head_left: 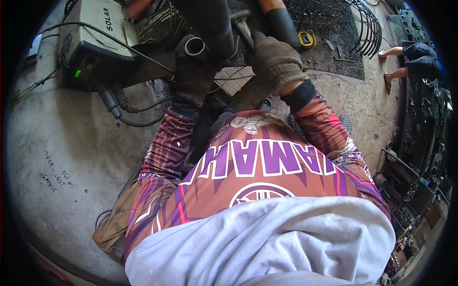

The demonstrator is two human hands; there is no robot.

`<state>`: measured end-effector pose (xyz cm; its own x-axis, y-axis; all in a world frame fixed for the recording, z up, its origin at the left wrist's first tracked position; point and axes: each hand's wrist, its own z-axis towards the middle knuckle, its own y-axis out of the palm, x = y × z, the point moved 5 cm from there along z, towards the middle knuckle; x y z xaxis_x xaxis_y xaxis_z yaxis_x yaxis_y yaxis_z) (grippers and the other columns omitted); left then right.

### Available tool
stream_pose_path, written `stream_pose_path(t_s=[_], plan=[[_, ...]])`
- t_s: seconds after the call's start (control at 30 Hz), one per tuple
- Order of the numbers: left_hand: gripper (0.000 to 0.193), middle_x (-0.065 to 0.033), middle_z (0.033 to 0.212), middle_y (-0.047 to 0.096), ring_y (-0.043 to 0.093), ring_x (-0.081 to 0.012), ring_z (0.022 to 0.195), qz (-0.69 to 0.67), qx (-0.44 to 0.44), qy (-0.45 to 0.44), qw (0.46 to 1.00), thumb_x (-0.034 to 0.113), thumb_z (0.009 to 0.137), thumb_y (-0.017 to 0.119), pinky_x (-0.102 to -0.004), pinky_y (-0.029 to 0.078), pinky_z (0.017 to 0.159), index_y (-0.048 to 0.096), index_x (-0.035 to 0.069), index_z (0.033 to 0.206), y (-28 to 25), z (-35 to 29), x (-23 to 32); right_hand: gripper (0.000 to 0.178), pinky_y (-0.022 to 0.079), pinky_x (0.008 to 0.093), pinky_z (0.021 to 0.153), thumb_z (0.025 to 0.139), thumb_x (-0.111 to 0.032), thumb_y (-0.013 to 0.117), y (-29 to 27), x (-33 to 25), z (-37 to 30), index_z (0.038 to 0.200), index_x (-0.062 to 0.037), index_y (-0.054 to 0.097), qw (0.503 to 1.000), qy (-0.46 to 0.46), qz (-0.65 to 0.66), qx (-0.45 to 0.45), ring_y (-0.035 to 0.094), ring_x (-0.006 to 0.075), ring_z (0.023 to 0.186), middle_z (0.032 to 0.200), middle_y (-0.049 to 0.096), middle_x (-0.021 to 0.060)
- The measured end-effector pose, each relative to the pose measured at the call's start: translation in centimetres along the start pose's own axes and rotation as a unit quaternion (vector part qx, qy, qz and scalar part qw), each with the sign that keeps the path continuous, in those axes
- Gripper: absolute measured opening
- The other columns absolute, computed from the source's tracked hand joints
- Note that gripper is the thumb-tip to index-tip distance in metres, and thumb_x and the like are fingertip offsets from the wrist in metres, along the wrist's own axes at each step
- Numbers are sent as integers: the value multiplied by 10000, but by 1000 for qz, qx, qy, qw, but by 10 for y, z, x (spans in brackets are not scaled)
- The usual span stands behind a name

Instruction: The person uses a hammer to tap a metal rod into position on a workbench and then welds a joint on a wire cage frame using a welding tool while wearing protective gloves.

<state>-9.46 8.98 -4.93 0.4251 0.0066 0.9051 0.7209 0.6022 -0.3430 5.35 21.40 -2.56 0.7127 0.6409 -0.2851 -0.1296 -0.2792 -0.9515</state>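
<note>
My left hand [193,78], in a dark work glove, is closed around a metal pipe [194,46] whose round open end points up. Beside it slants a thick dark tube [210,26]. My right hand [277,61], in a brown knit glove, has its fingers curled at the handle of a hammer [244,29], its head up and away from me. The lower handle is hidden by the glove. Just right of that hand lie a cylinder with an orange end [280,24] and a yellow tape measure [307,39]. A pale tile-like piece [234,78] shows between my hands.
A box-shaped welding machine [98,45] with a green display and thick cables [138,123] stands on the left. Curved black rods [368,28] lie at the far right of a dark grimy surface [341,62]. Another person's legs [396,66] show at right, near a cluttered bench [424,128].
</note>
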Motion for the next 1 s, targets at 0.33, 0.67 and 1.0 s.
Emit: stream_pose_path(t_s=[0.33, 0.67, 1.0], plan=[[695, -103, 1156, 594, 523, -245, 1150, -15, -75, -15, 997, 205, 643, 838, -397, 378, 1016, 472, 28, 1207, 3, 7, 10, 506, 522, 267, 613, 860, -245, 665, 26, 32, -43, 1296, -43, 506, 826, 87, 528, -175, 607, 114, 686, 909, 623, 69], [654, -99, 1059, 627, 618, -228, 993, 140, -3, 99, 985, 63, 614, 852, -365, 496, 887, 494, 12, 1158, 5, 4, 11, 611, 500, 242, 545, 890, -185, 615, 36, 40, -102, 1432, -57, 363, 761, 133, 635, 20, 576, 90, 644, 940, 616, 91], [702, -102, 1083, 631, 613, -240, 1024, 89, -62, 23, 994, 86, 582, 858, -382, 484, 915, 491, 11, 1176, 4, 8, -14, 599, 440, 225, 504, 917, -117, 550, 67, 12, -94, 1460, -54, 306, 722, 104, 682, 52, 524, 71, 586, 881, 611, 61]])
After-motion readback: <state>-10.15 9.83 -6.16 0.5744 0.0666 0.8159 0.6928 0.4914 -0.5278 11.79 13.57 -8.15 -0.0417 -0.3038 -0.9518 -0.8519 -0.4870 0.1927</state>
